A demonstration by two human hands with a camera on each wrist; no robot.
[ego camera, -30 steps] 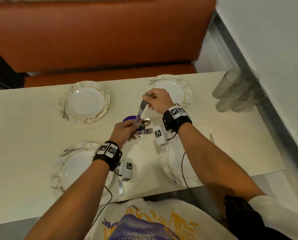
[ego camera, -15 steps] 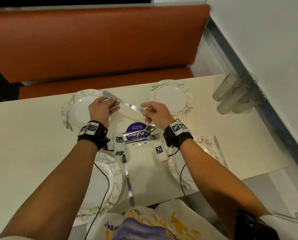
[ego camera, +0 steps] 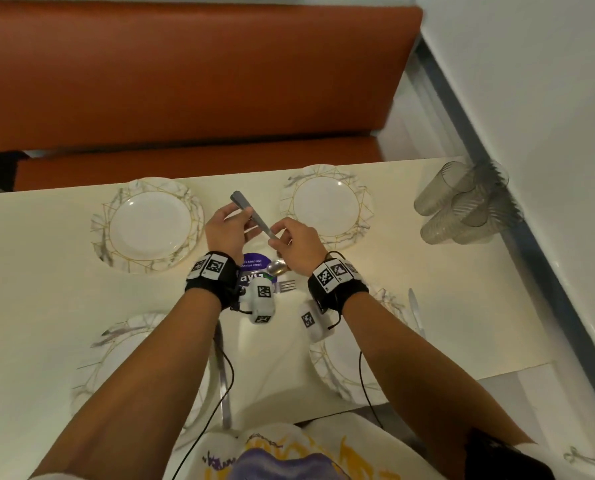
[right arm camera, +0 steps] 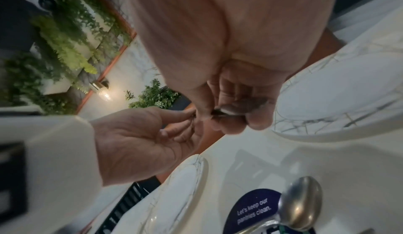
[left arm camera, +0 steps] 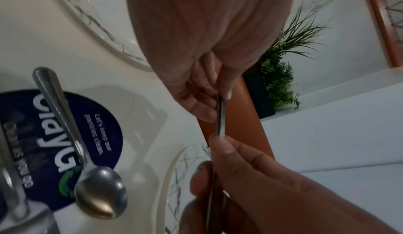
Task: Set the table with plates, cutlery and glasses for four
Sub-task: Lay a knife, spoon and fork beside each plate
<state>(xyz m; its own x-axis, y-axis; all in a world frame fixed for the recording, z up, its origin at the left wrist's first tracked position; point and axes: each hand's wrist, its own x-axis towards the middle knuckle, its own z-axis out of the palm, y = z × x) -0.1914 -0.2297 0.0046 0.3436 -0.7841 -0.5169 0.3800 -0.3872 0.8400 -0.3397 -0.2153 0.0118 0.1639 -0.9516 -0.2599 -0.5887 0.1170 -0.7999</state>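
Progress: four plates down on the counter (ego camera: 29, 289). Far-left plate (ego camera: 149, 224), far-right plate (ego camera: 326, 203), near-left plate (ego camera: 116, 344) and near-right plate (ego camera: 344, 372) partly under the arms. One knife (ego camera: 414, 308) lies just right of the near-right plate, another piece of cutlery (ego camera: 224, 375) just right of the near-left plate; which kind, can't tell. Far settings have no cutlery yet. Spoon (ego camera: 277, 267) and fork (ego camera: 286, 285) lie loose mid-counter on the purple sticker (ego camera: 254, 261). Glasses (ego camera: 458, 206) sit bunched at the far-right corner by the wall, none placed. Judged roughly a third done.

Hands: both on one knife (ego camera: 251, 213), held in the air between the two far plates, above the counter. Left hand (ego camera: 227, 230) pinches it toward the far end between thumb and fingers, other fingers loosely curled. Right hand (ego camera: 298, 245) pinches the near end with curled fingertips. Looks like a handover or reorienting before it's set beside a far plate.
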